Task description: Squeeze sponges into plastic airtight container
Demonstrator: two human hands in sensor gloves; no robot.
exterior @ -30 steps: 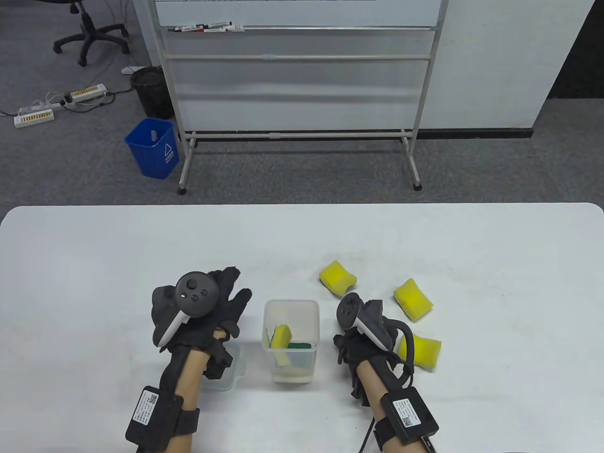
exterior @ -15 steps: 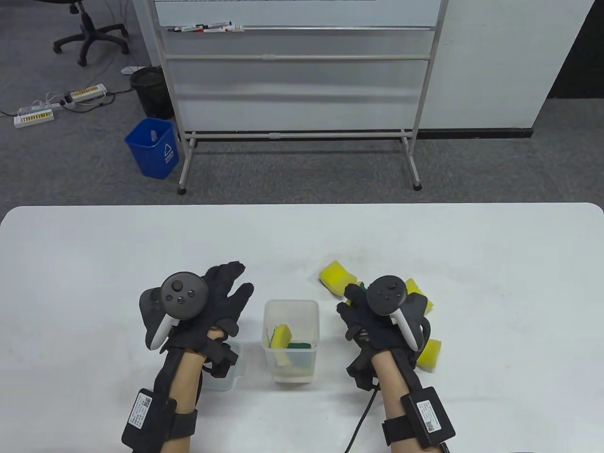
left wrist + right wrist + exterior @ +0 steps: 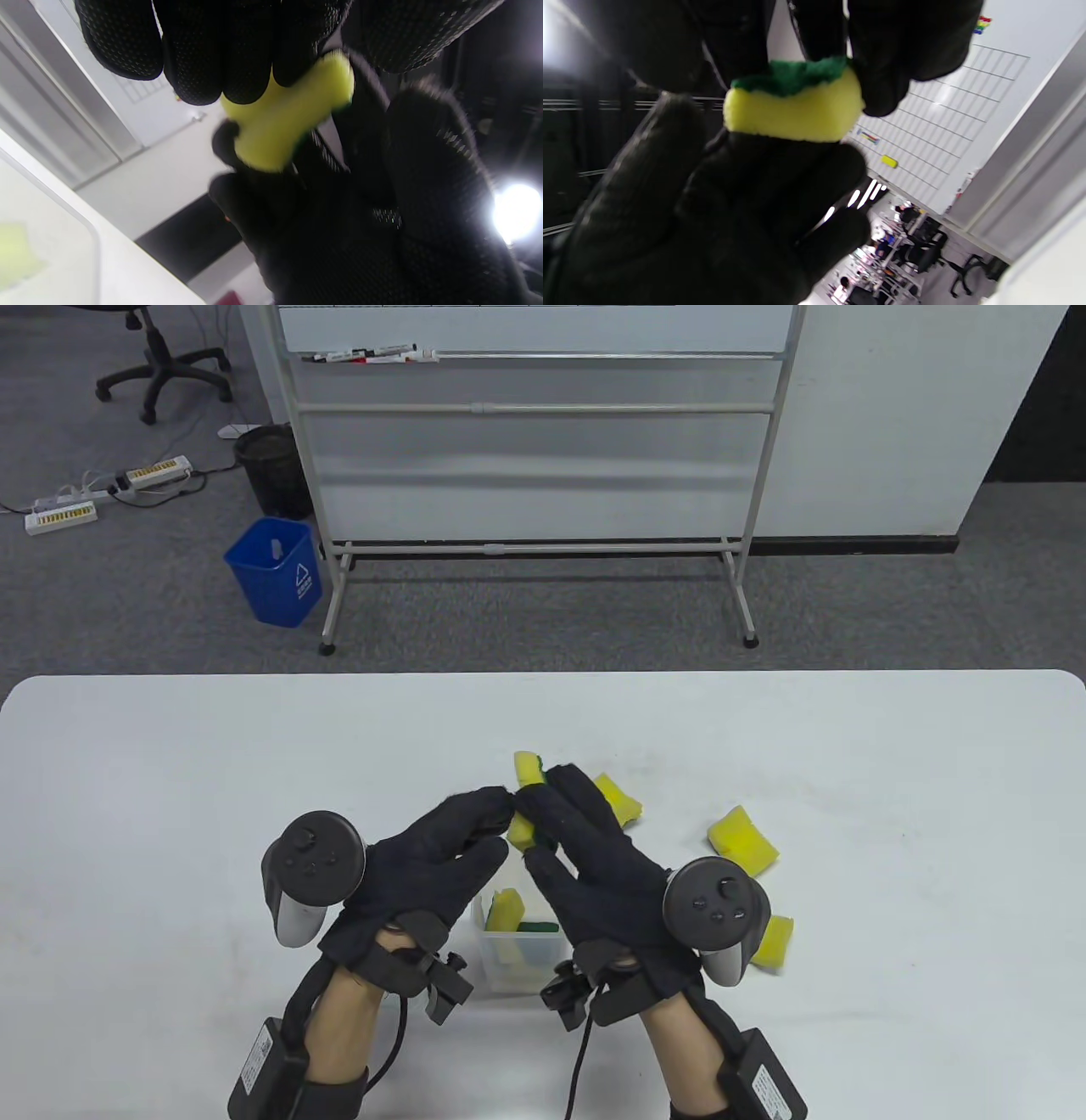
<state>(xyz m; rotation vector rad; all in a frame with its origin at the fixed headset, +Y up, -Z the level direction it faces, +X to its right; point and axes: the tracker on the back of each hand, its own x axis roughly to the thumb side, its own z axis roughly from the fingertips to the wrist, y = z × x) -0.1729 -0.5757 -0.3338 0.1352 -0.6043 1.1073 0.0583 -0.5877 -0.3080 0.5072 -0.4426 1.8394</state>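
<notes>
Both gloved hands are raised over the clear plastic container (image 3: 496,963) and hold one yellow sponge with a green scouring side (image 3: 527,768) between their fingertips. My left hand (image 3: 496,808) presses it from the left and my right hand (image 3: 550,791) from the right. The left wrist view shows the sponge (image 3: 288,114) squeezed narrow between the fingers (image 3: 250,51). The right wrist view shows it (image 3: 793,106) with the green layer on top. The container holds two sponges (image 3: 506,909), and the hands hide part of its rim.
Three loose yellow sponges lie on the white table (image 3: 170,780) to the right: one behind my right hand (image 3: 622,802), one further right (image 3: 744,841), and one by my right wrist (image 3: 775,942). A whiteboard stand (image 3: 534,551) is beyond the table's far edge.
My right hand picked a sponge from the pile and moved left and up with it. My left hand rose and came in to meet it over the container.
</notes>
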